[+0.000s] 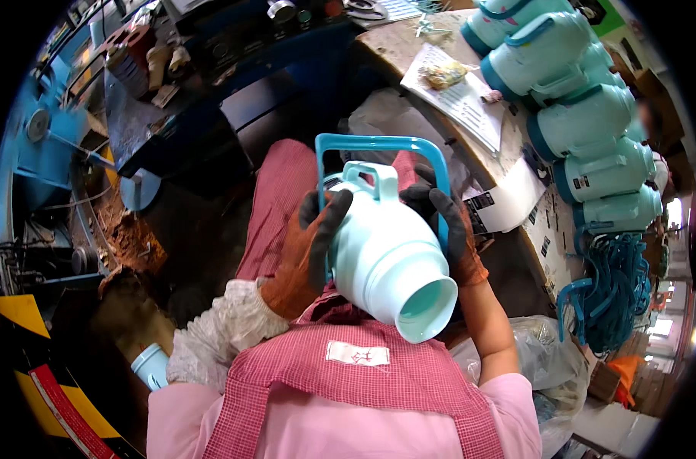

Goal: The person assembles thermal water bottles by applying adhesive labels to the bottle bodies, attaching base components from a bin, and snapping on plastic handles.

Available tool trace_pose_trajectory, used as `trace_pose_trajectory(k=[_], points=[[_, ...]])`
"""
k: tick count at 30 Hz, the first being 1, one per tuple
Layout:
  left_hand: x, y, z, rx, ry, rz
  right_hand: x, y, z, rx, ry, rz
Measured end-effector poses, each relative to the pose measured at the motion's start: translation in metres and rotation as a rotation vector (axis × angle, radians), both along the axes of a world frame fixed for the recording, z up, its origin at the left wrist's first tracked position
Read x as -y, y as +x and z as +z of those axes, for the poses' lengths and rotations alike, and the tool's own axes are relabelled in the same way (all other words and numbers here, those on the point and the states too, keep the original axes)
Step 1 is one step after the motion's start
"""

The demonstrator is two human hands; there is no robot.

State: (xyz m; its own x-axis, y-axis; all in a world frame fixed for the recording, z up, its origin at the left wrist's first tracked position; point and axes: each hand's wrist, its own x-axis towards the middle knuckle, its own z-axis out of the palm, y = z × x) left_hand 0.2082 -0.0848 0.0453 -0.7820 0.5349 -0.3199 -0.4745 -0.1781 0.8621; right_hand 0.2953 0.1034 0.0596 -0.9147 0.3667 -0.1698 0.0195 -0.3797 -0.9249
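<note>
Evenly clasped from both sides: left hand (pixel 302 249) in an orange-brown and black glove, its grip holding one flank of a pale mint-green round-bodied plastic jug (pixel 382 241); right hand (pixel 456 241), gloved alike, its grip on the opposite flank, by the teal hoop handle (pixel 382 143). Jug tilted above the lap, wide mouth (pixel 428 306) toward the red checked apron (pixel 286 359). Rightward, pale worn surface (pixel 394 50) with printed white sheets (pixel 466 111); similar jugs (pixel 608 172) lined up beyond; nearer, tangled blue plastic handles (pixel 616 298).

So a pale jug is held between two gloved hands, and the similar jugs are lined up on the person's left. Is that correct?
The side is wrong: the head view shows the similar jugs lined up on the person's right. The pale jug is held between the left hand and right hand.
</note>
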Motion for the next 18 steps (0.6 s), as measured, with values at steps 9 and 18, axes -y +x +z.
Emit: trace_pose_trajectory(k=[9, 18], points=[[0.005, -0.043, -0.008, -0.880, 0.172, 0.026, -0.011, -0.009, -0.005, -0.421, 0.185, -0.092], [0.013, -0.074, -0.007, -0.871, 0.148, -0.077, -0.051, -0.066, 0.043, -0.516, 0.904, 0.232]])
